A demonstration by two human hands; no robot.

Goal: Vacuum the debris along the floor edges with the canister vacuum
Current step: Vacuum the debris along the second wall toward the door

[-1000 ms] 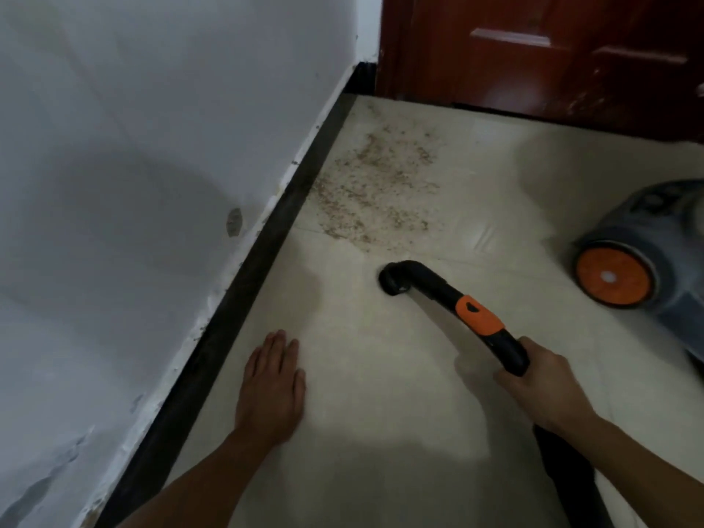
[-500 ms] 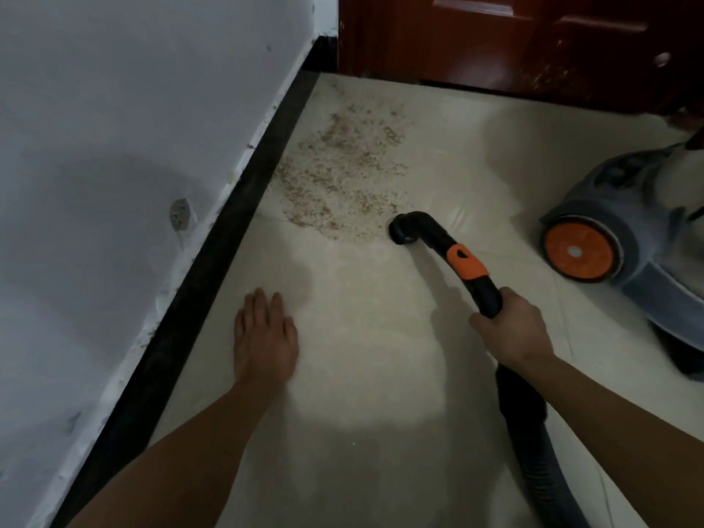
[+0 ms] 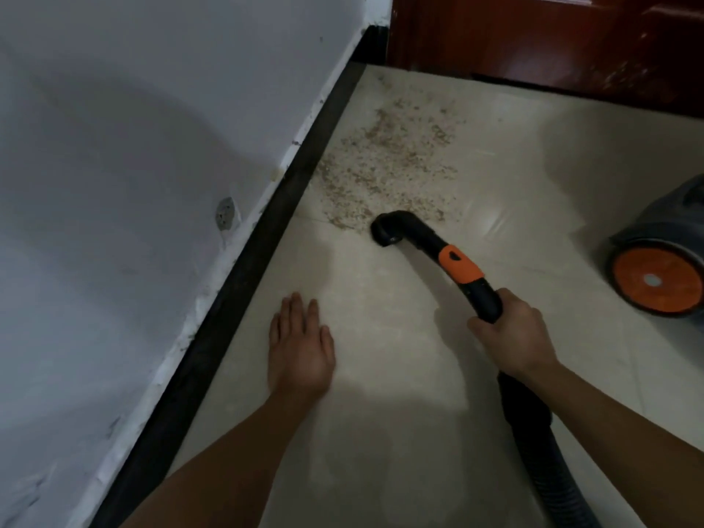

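Presently, right hand (image 3: 514, 337) grips the wand (image 3: 457, 264), nozzle (image 3: 386, 232) at debris (image 3: 388, 165); left hand (image 3: 299, 348) rests flat, fingers (image 3: 295, 310) straight

We count two bare hands: one left hand (image 3: 299, 348) and one right hand (image 3: 514, 337). We count one canister vacuum (image 3: 670, 226), showing one orange wheel (image 3: 655, 280). There is one curved black wand (image 3: 484, 299), bearing one orange collar (image 3: 459, 264) and ending in one round nozzle (image 3: 385, 231), and one ribbed hose (image 3: 533, 443). We see one scattered patch of debris (image 3: 388, 169) on one tiled floor (image 3: 400, 375); its grains are too many and too small to count. We count one white wall (image 3: 133, 146), one dark baseboard (image 3: 236, 295), one reddish door (image 3: 533, 36) and one small round mark (image 3: 224, 214) on the wall.
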